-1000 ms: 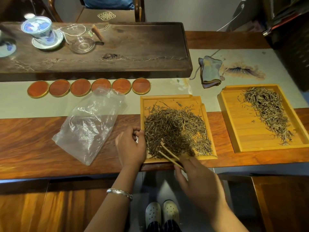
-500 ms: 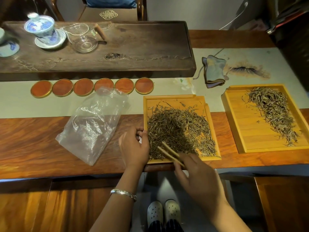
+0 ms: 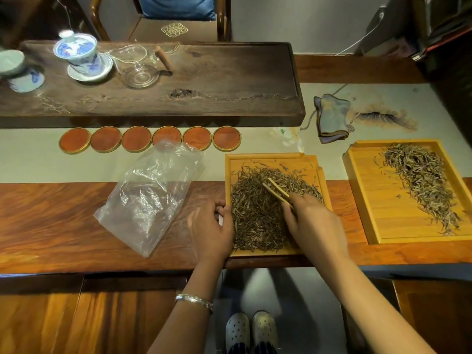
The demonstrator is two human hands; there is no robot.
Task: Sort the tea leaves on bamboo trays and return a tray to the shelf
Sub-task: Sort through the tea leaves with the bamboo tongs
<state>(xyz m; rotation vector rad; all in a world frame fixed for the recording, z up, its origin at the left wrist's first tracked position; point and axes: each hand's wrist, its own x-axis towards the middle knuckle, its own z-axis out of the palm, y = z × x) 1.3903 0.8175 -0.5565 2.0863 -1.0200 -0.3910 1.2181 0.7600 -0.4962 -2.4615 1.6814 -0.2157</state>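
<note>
A person seated at a wooden table [image 3: 63, 226] works over a bamboo tray [image 3: 265, 159] heaped with dark tea leaves [image 3: 255, 218], both forearms reaching in from the bottom of the frame. The right hand [image 3: 314, 223] lies over the tray's near right part, back of the hand up, fingers curled tight around a pair of bamboo tweezers [image 3: 277, 191] whose two prongs, slightly parted, point up and to the left into the pile. The left hand [image 3: 210, 228] rests at the tray's left edge, palm down, wrist bent slightly; its fingers are bent inward against the rim, though whether they grip it cannot be told. A silver bracelet [image 3: 194, 300] circles the left wrist. A second tray [image 3: 362, 190] sits well apart to the right, carrying a looser, paler band of leaves [image 3: 421, 182] running diagonally across it. Left of the near tray lies a crumpled clear plastic bag [image 3: 150, 198], its top overlapping a row of six round coasters [image 3: 150, 139]. Behind them stands a dark tea board [image 3: 204, 80] bearing a blue-and-white lidded cup [image 3: 76, 51] and a glass pitcher [image 3: 139, 70]. A folded cloth [image 3: 332, 118] lies beyond the trays. White shoes [image 3: 251, 330] show below the table edge.
</note>
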